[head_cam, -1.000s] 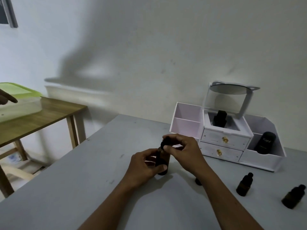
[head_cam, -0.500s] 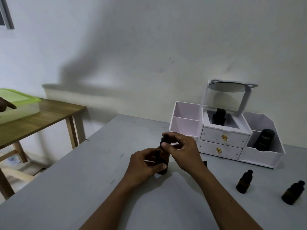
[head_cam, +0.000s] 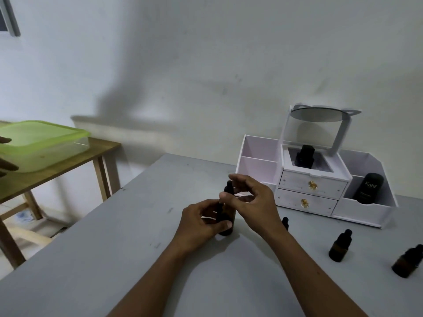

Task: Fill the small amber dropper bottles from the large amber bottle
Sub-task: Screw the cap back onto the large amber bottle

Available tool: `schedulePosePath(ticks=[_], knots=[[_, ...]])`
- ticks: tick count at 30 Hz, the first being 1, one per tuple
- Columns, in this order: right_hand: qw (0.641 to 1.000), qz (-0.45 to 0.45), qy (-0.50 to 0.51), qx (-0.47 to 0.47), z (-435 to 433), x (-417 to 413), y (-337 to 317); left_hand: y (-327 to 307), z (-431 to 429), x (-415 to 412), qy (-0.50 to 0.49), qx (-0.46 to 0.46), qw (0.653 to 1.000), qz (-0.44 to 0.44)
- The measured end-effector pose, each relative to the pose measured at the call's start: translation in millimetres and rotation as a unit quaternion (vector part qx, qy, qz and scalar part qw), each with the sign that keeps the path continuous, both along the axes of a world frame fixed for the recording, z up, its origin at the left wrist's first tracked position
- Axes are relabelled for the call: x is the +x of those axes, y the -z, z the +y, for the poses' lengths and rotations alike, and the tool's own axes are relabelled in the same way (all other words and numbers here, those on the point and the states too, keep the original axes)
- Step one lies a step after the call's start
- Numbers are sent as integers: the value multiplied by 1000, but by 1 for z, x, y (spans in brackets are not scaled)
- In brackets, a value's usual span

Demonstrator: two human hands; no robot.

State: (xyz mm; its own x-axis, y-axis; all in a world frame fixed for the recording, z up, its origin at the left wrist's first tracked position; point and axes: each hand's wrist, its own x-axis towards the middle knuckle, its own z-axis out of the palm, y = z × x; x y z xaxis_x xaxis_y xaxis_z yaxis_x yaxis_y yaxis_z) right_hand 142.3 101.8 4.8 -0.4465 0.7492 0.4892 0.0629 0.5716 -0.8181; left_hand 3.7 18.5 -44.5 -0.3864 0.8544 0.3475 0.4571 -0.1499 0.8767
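Note:
The large amber bottle (head_cam: 226, 221) stands upright on the grey table (head_cam: 114, 259), and my left hand (head_cam: 201, 225) is wrapped around its body. My right hand (head_cam: 251, 200) reaches over from the right, with thumb and fingertips pinching the black dropper cap (head_cam: 229, 189) on its neck. To the right stand two small amber dropper bottles, one (head_cam: 340, 247) nearer and another (head_cam: 407, 263) by the frame edge. A third small bottle (head_cam: 285, 221) peeks out behind my right wrist.
A white organiser (head_cam: 313, 193) with two drawers and a tilted mirror stands at the back right. It holds a black tube (head_cam: 368, 188) and a dark bottle (head_cam: 304, 156). A green-lidded plastic box (head_cam: 43, 143) sits on a wooden side table at the left. Another person's hand (head_cam: 6, 165) rests by the box.
My right hand's fingers have shifted around the dropper cap, the index finger lifting off it. The bottle stays in my left hand on the same spot.

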Motion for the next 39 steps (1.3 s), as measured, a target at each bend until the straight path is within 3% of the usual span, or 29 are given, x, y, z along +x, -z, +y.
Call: schedulePosePath(ticks=[4,24,39], knots=[[1000,-9,-5,28,0,1,2,1,0,0,-2,-2,1000,-5],[999,35,-14,-29,0,0,4,2,0,0,-2,-4,1000,6],[1000,6,-10,-5,-2,-3,4,2,1,-1,1,-2,1000,-2]])
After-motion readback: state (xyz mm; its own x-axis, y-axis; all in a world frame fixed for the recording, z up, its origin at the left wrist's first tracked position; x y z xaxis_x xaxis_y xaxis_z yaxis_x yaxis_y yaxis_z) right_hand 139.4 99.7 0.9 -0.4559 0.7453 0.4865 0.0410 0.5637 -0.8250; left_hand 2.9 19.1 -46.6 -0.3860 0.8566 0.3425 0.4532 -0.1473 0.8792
